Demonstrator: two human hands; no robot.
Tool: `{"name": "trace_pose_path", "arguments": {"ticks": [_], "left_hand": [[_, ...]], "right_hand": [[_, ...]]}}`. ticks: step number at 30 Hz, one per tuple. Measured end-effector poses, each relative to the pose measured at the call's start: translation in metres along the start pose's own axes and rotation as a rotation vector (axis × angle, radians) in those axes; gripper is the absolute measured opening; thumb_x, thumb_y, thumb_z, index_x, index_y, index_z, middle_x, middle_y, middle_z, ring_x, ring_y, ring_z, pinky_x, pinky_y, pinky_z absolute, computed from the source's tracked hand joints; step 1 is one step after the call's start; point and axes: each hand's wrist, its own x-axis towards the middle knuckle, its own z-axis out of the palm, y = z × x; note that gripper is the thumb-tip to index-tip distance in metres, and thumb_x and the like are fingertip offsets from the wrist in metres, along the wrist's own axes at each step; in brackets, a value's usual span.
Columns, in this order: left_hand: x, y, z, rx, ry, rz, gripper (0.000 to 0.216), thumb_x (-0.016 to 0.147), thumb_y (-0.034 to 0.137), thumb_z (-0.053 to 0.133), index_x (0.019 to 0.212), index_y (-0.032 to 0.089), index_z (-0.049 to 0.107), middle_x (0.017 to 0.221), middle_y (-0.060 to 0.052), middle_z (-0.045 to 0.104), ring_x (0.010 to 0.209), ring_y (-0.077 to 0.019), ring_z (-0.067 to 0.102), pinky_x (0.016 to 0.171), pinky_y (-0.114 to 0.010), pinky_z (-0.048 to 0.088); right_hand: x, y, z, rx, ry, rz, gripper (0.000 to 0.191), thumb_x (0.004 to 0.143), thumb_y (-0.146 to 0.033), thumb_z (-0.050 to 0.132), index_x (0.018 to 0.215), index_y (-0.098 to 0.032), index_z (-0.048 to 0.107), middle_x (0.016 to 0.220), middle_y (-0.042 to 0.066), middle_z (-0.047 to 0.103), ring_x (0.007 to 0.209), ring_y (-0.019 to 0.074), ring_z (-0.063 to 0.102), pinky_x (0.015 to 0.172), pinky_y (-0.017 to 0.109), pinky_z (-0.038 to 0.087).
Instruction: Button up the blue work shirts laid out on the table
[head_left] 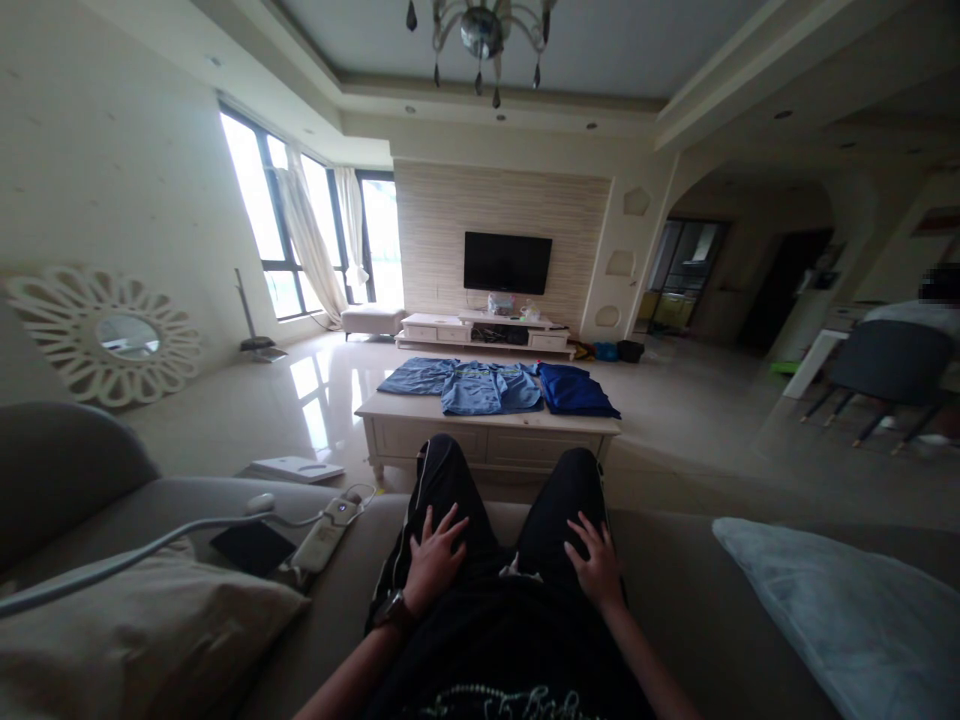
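My left hand (435, 553) rests on my left thigh with its fingers spread, and a dark watch (393, 608) circles that wrist. On the other thigh lies my right hand (595, 562), fingers also apart. Both touch only the black trousers (454, 490). Beyond my knees stands a cream coffee table (480, 437). Light blue shirts (491, 388) are laid out over its left and middle part. At the right end of the tabletop sits dark blue folded clothing (576, 390).
Left of me on the grey sofa (352, 600) are a white power strip (326, 535), a dark flat item (253, 548) and a beige cushion (142, 640). A pale cushion (847, 600) lies at right. A person (919, 315) sits on a chair (889, 365) at far right.
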Motion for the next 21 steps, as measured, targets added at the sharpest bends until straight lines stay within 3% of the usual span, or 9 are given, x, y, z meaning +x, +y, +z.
{"name": "trace_pose_path", "arguments": {"ticks": [21], "left_hand": [[-0.0008,0.0029,-0.0033,0.011,-0.007,-0.005,0.052,0.096,0.031,0.048,0.147,0.04,0.054,0.17,0.007,0.026,0.161,-0.0378,-0.002,0.117,-0.08,0.021]], "right_hand": [[0.0012,0.0025,0.0012,-0.002,-0.016,0.004,0.052,0.095,-0.053,0.043,0.142,-0.04,0.06,0.164,-0.003,0.039,0.155,0.036,0.023,0.113,0.07,0.034]]}}
